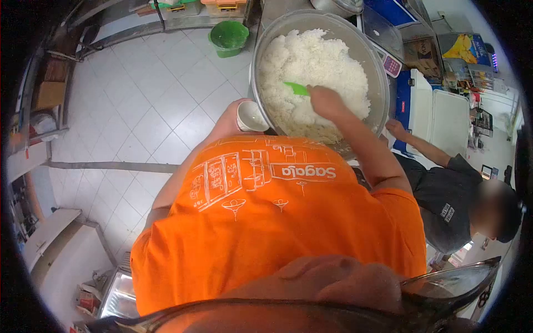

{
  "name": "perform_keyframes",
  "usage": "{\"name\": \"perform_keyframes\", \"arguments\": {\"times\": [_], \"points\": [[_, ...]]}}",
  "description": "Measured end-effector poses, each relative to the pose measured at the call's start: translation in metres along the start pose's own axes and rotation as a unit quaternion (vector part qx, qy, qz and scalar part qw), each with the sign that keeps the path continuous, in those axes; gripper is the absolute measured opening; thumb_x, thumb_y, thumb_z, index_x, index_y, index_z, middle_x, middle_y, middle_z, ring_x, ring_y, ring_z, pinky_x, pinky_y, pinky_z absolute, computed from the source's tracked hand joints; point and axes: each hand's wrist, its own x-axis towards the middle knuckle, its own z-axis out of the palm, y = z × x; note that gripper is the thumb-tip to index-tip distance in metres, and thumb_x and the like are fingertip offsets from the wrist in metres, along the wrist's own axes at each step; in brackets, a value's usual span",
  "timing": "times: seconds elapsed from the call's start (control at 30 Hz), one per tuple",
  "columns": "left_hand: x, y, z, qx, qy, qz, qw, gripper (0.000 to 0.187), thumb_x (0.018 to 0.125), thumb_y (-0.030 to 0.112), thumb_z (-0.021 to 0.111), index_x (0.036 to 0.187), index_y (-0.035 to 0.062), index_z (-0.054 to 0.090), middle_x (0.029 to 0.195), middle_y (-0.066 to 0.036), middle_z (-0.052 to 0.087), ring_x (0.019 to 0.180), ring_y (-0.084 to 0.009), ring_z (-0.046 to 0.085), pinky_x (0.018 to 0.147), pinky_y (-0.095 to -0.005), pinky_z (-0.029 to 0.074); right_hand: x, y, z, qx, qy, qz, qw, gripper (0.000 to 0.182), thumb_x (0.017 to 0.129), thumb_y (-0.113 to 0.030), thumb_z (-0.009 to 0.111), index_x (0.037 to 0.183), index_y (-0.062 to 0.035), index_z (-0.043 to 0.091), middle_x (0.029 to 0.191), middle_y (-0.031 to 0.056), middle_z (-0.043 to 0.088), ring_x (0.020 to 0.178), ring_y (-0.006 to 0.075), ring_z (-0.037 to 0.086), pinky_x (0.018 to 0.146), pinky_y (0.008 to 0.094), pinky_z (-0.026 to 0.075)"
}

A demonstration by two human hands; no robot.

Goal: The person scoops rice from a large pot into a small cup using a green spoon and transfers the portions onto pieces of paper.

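Observation:
A large metal pot [380, 77] full of cooked white rice [313, 55] stands in front of me. My right hand [327, 102] is over the rice, closed round the handle of a bright green rice paddle [297, 88]. The paddle's tip touches the rice near the middle of the pot. At the pot's near left rim, my left hand [232, 115] is wrapped round a small white bowl [252, 117]. The inside of the bowl shows pale, with no rice that I can make out.
A co-worker in a dark shirt [444, 191] is on the right, one hand [395, 129] near the pot's rim. A green basin [229, 38] sits on the tiled floor [150, 105]. Beyond the pot are a pink-panelled scale [392, 66] and a blue-and-white cooler [421, 105].

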Motion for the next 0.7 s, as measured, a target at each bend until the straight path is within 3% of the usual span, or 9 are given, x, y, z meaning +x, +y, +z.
{"name": "perform_keyframes", "arguments": {"times": [0.07,0.13,0.2,0.3,0.4,0.5,0.6,0.7], "points": [[-0.002,0.002,-0.004,0.006,0.005,-0.01,1.0,0.054,0.064,0.007,0.085,0.11,0.0009,0.059,0.102,-0.009,0.065,0.099,-0.0195,0.062,0.088,-0.033,0.049,0.008,0.035,-0.032,0.019,-0.003,0.005,1.0,0.031,0.093,-0.015,0.044,0.112,-0.0079,0.067,0.102,0.0188,0.068,0.092,0.0356,0.066,0.083,0.0472,0.052],[-0.005,-0.002,-0.007,0.017,0.046,-0.004,0.999,0.056,0.064,0.007,0.085,0.113,0.001,0.058,0.106,-0.01,0.064,0.103,-0.0203,0.061,0.09,-0.034,0.048,0.016,0.078,-0.063,0.065,0.109,0.079,0.989,0.029,0.091,-0.018,0.049,0.111,-0.009,0.068,0.105,0.0216,0.068,0.1,0.0392,0.065,0.084,0.0492,0.051],[-0.003,-0.009,-0.008,0.072,0.052,0.034,0.995,0.058,0.064,0.006,0.085,0.114,0.001,0.058,0.109,-0.011,0.063,0.106,-0.0211,0.06,0.091,-0.0346,0.047,0.041,0.131,-0.071,-0.022,0.084,0.223,0.971,0.029,0.092,-0.02,0.05,0.107,-0.0074,0.07,0.107,0.0253,0.067,0.104,0.0416,0.063,0.087,0.0495,0.05],[0.001,-0.004,-0.007,0.084,0.031,0.038,0.995,0.057,0.064,0.005,0.084,0.114,0.0008,0.058,0.108,-0.011,0.063,0.105,-0.0222,0.061,0.091,-0.0348,0.047,0.077,0.199,0.0,-0.016,0.103,0.237,0.966,0.029,0.09,-0.021,0.048,0.096,-0.0022,0.07,0.106,0.0262,0.067,0.095,0.0402,0.067,0.083,0.0496,0.052],[0.0,0.016,-0.005,0.054,0.002,-0.014,0.998,0.064,0.065,0.007,0.086,0.121,0.0032,0.054,0.113,-0.009,0.061,0.11,-0.0206,0.059,0.095,-0.0352,0.045,0.059,0.167,-0.003,0.023,0.066,0.143,0.987,0.031,0.093,-0.021,0.047,0.102,-0.0008,0.068,0.104,0.0232,0.069,0.094,0.0402,0.067,0.082,0.05,0.053],[0.003,0.007,-0.005,0.03,-0.004,-0.044,0.999,0.069,0.065,0.007,0.087,0.124,0.0041,0.051,0.116,-0.008,0.061,0.113,-0.0196,0.058,0.097,-0.0351,0.044,0.03,0.122,-0.007,-0.043,0.061,0.144,0.987,0.029,0.096,-0.019,0.045,0.109,-0.0012,0.064,0.1,0.0199,0.069,0.093,0.0383,0.068,0.081,0.0493,0.054],[0.002,0.008,-0.003,0.025,-0.008,-0.053,0.998,0.068,0.066,0.006,0.087,0.124,0.0041,0.051,0.115,-0.008,0.061,0.112,-0.0194,0.059,0.097,-0.0347,0.044,0.009,0.083,-0.013,-0.026,0.076,0.118,0.99,0.035,0.101,-0.023,0.039,0.101,0.0013,0.064,0.092,0.0235,0.067,0.091,0.0399,0.066,0.08,0.0513,0.052],[0.0,0.007,-0.002,0.007,0.0,-0.048,0.999,0.066,0.067,0.005,0.086,0.123,0.0044,0.052,0.113,-0.007,0.062,0.112,-0.0189,0.059,0.097,-0.0347,0.045,-0.002,0.048,-0.013,-0.078,0.063,0.077,0.992,0.024,0.096,-0.013,0.044,0.106,-0.0034,0.063,0.094,0.0177,0.069,0.088,0.0352,0.069,0.076,0.0478,0.055]]}}
